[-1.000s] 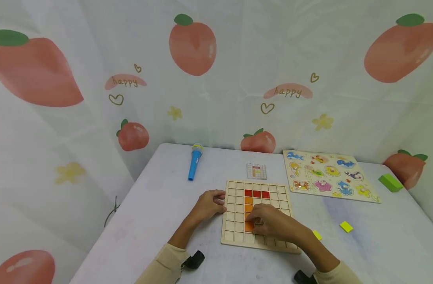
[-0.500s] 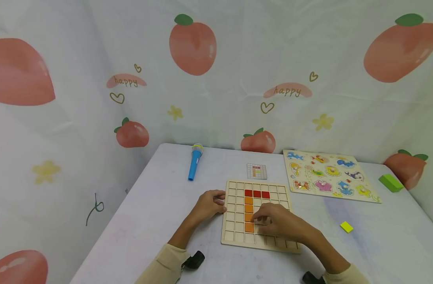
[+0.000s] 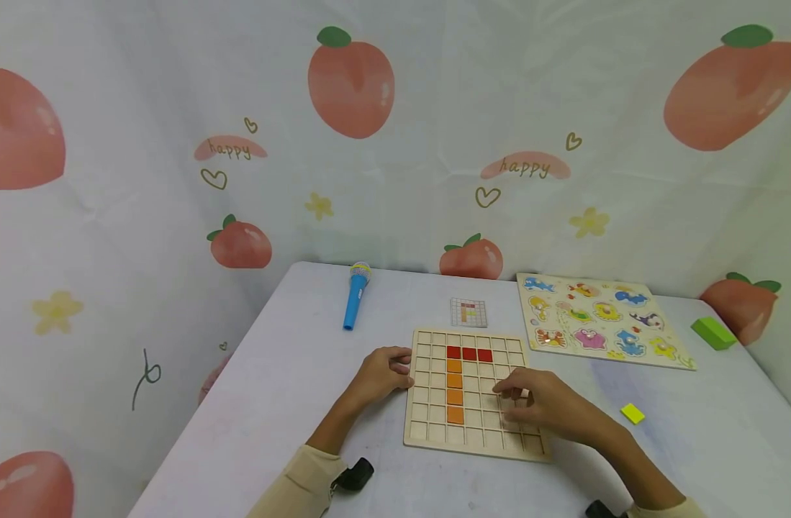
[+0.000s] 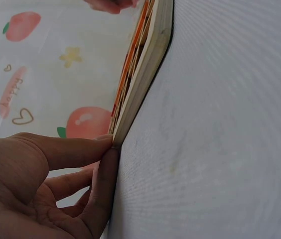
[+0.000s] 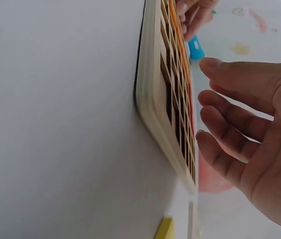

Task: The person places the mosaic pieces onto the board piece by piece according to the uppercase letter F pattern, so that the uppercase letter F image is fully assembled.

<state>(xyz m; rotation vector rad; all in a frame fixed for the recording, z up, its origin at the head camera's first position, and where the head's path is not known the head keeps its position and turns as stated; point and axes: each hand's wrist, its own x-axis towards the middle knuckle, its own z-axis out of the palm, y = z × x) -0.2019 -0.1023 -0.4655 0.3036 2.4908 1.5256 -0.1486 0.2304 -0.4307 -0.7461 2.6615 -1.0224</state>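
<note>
A square wooden grid board (image 3: 434, 433) lies on the table, with three red tiles (image 3: 469, 354) in a row and a column of orange tiles (image 3: 455, 396) running down from the leftmost one. At the board's left edge, my left hand (image 3: 378, 375) pinches the rim; the left wrist view shows thumb and finger (image 4: 80, 151) meeting at it. My right hand (image 3: 550, 403) is over the board's right side, holding nothing. Its loosely bent fingers (image 5: 225, 127) and thumb stand apart from the grid in the right wrist view.
Behind the board lies a small pattern card (image 3: 469, 313). A blue toy microphone (image 3: 354, 298) is back left, an animal peg puzzle (image 3: 602, 320) back right, and a green block (image 3: 714, 333) beyond it. A yellow tile (image 3: 633, 414) lies right of my right hand.
My right hand has moved right, away from the lowest orange tiles, uncovering the whole column. A second yellow tile near the forearm is now hidden behind it. My left hand stays put.
</note>
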